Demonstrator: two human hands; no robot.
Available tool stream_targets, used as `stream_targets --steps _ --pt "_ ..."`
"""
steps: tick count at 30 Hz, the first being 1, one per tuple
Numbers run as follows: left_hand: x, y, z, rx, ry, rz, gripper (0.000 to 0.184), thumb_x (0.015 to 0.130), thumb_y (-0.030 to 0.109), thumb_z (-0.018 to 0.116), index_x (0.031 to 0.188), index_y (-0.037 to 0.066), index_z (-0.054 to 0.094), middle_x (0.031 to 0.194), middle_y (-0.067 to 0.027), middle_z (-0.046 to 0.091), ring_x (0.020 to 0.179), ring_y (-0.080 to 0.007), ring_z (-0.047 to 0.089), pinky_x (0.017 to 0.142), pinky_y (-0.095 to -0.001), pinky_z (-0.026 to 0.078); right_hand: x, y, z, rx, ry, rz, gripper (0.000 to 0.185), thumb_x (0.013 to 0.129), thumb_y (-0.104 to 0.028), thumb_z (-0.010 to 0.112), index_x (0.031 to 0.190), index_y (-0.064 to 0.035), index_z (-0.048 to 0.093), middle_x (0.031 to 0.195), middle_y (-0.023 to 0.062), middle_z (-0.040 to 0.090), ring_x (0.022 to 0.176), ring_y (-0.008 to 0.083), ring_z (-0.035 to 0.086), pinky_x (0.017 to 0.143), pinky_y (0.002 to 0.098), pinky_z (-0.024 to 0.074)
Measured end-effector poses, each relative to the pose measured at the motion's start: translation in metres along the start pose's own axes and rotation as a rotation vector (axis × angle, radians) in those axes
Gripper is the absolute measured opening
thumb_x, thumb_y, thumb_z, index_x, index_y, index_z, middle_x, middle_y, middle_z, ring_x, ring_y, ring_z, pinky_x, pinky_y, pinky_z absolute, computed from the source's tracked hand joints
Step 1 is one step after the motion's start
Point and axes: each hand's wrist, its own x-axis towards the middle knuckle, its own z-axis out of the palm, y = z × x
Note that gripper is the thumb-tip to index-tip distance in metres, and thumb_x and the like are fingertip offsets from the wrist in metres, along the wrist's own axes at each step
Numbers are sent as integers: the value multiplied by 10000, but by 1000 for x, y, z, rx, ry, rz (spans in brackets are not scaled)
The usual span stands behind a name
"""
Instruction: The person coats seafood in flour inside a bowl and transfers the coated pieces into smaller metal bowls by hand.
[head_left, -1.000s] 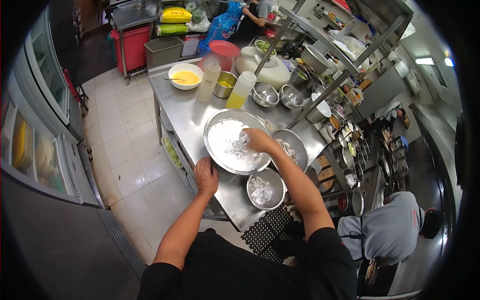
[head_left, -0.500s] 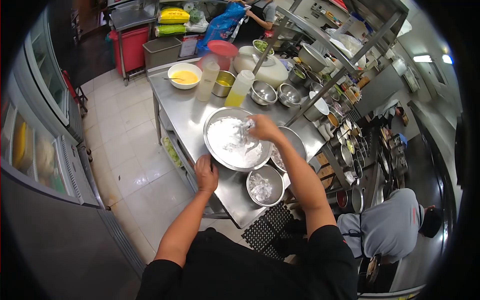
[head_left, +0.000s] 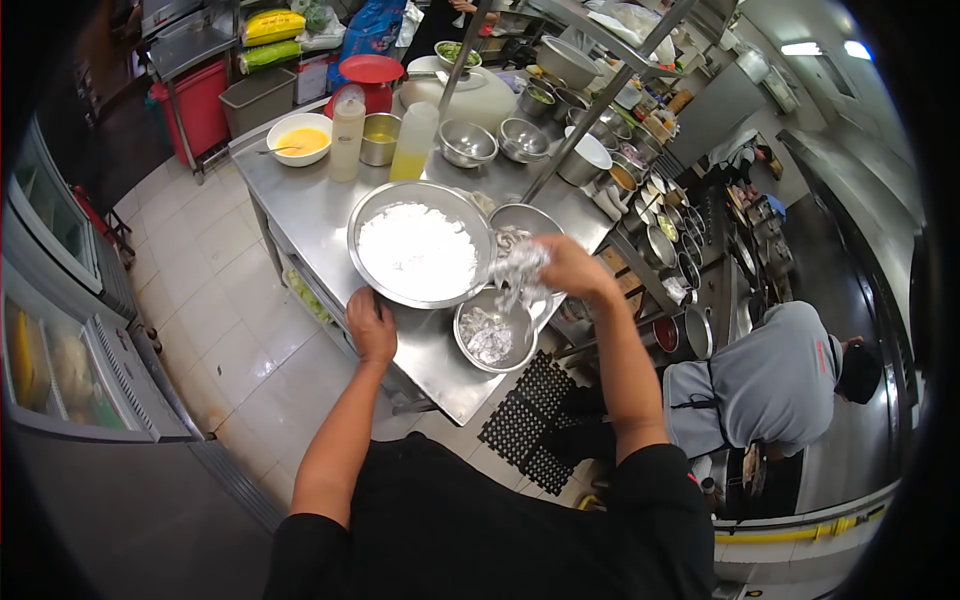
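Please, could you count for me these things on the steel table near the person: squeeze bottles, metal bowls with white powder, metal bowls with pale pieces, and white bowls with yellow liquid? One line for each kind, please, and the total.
Squeeze bottles: 2
Metal bowl with white powder: 1
Metal bowls with pale pieces: 2
White bowl with yellow liquid: 1
Total: 6

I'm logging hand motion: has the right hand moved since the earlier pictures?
Yes. Against the table, the right hand has moved out from over the large bowl of white powder, toward the small bowl near the table's corner.
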Motion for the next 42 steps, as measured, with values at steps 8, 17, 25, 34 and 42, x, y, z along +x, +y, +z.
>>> stream_targets --steps 8,17,25,34,42 --pt "2 3 -4 8 -23 -3 394 776 41 606 1157 -27 529 1178 -201 547 1133 -372 485 982 -458 354 -13 88 77 -298 29 62 481 628 -23 654 1105 25 619 1075 250 641 1030 366 613 895 374 472" --pt "2 4 -6 14 -10 -21 406 763 39 610 1157 -24 537 1182 -206 549 1138 -373 490 982 -451 359 73 51 54 -297 73 -164 459 653 -40 686 1103 24 617 1048 258 637 969 342 639 868 387 489" --pt "6 5 -13 -59 -20 -18 389 781 43 600 1149 -56 524 1157 -229 553 1109 -403 493 972 -464 365 158 60 127 -662 66 -193 541 683 -36 703 1207 -20 568 1012 249 620 1025 395 600 887 414 487" --pt "4 6 -12 -31 -10 -4 380 777 52 605 1138 -42 529 1171 -220 554 1113 -392 498 974 -457 367 150 12 125 -684 21 -305 538 659 -46 676 1187 -139 629 1161 207 579 1145 396 513 961 453 445" --pt "3 5 -11 -46 2 -14 404 766 48 588 1164 8 533 1146 -184 558 1140 -356 495 962 -453 365 164 26 107 -691 197 -332 288 689 -50 636 959 -116 708 890 182 674 913 370 629 816 471 504"
